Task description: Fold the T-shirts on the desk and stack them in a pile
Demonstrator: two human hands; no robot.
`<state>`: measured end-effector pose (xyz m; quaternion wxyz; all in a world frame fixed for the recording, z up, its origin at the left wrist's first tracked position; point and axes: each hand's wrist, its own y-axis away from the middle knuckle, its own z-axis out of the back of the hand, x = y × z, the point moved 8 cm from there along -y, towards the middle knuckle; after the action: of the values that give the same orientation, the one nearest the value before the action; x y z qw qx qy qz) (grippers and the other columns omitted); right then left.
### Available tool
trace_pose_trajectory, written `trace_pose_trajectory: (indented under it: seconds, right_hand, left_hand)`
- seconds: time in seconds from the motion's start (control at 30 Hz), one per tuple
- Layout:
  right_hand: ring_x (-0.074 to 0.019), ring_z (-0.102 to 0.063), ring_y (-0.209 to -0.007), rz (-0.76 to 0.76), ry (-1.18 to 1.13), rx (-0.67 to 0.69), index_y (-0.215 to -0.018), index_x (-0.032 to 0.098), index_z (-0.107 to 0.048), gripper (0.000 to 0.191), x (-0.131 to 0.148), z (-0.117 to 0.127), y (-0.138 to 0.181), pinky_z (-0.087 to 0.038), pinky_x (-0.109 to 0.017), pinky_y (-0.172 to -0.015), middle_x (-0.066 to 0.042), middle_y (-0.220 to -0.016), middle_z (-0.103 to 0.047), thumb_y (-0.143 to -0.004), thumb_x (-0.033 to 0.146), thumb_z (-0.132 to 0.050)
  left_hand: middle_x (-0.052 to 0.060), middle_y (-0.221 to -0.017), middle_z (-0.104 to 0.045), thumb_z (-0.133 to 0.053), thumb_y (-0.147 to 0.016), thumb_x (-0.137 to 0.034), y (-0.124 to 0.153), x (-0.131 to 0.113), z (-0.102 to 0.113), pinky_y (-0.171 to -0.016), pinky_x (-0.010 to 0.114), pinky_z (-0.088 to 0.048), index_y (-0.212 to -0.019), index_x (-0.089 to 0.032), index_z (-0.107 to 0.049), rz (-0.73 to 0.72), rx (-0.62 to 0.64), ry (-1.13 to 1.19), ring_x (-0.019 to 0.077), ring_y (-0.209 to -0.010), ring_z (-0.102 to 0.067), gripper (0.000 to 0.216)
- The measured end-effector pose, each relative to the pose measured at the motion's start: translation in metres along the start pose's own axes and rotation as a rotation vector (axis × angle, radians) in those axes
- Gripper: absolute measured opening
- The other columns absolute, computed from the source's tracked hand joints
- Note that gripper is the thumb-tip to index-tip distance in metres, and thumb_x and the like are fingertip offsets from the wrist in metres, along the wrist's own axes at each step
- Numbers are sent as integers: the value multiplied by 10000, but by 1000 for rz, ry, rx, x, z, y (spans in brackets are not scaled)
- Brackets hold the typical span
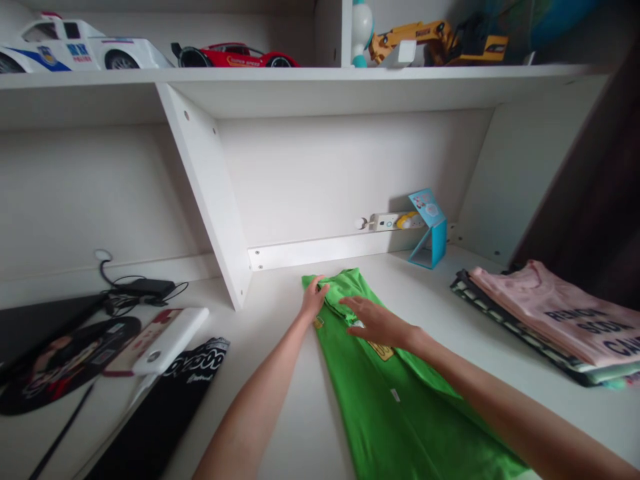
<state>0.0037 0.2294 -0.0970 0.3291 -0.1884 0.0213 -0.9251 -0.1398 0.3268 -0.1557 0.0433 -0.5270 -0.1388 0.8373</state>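
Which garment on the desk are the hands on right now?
The green shirt: left hand and right hand both rest on it; the pink shirt lies stacked apart.

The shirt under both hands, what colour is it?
Bright green shirt, with a small yellow patch; head view shows it.

The green shirt point(395, 393) at lower centre is soft matt cloth. The desk point(280, 313) looks smooth white laminate, faintly shiny. The toy cars point(230, 55) at upper left are glossy plastic. The folded shirts point(555, 317) at right are matt cloth.
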Motion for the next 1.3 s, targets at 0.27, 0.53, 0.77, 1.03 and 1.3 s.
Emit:
trace_pose_trajectory:
  seconds: [0.27,0.53,0.77,1.03,1.3]
  right_hand:
    - [-212,-620,-813,-182,137,34,-981,212,-541,273,-46,18,144,-474,-330,-697,-54,-894,-634,-731,318,-574]
    - [-179,-636,-654,-265,186,-52,-829,229,-502,146,-48,-16,188,-428,-270,-560,-12,-732,-629,-725,161,-425]
    - [-125,-552,-512,-317,-207,20,-954,254,-496,178,-30,11,180,-403,-215,-523,48,-564,-548,-872,291,-342]
    - [-168,-620,-762,-379,-197,-160,-987,241,-592,242,-92,19,235,-482,-259,-701,-50,-868,-645,-853,395,-462]
    - [-163,-612,-821,-298,-197,-157,-1089,239,-569,318,-66,-2,237,-497,-222,-732,-49,-931,-633,-774,220,-533]
  left_hand:
    - [76,-1177,-613,-566,-765,-190,4,-14,-8,-1004,370,-357,-1078,-166,-637,-27,30,-91,217,-1124,-531,322]
    - [110,-1175,-609,-699,-670,-221,-1,-18,-7,-925,351,-430,-1161,-137,-584,110,27,-29,231,-1027,-589,512]
    - [88,-994,-661,-684,-664,-174,-3,-3,5,-805,328,-492,-1111,-121,-606,216,60,-78,214,-860,-632,457]
    - [106,-1346,-429,-480,-852,-298,6,-53,-5,-1041,359,-308,-1143,-173,-594,-204,13,-636,248,-1239,-386,337]
    - [68,-1460,-290,-282,-930,-428,24,-23,-52,-1093,441,-160,-1340,-235,-420,-253,371,-762,255,-1359,-189,474]
